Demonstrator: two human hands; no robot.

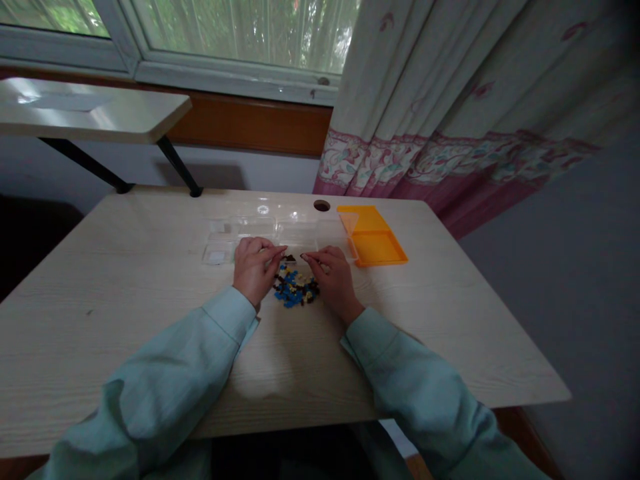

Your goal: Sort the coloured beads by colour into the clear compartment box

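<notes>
In the head view, both hands work close together over a table (440, 327), around a small pile of blue, yellow, pale and dark pieces (291, 292). The left hand (254, 270) is at the pile's left, its thumb and forefinger drawn into a pinch; whether a piece is between them is too small to tell. The right hand (336, 279) is at the pile's right, also pinching, with a dark speck at its fingertips that cannot be made out surely. Between the fingertips, just beyond the pile, sits a little dark heap (290, 259). Behind the hands lies a clear compartment box (297, 233), its right end overlapping an orange tray (383, 248). A round hole (321, 206) opens near the table's far edge, below a flowered curtain (400, 87).
</notes>
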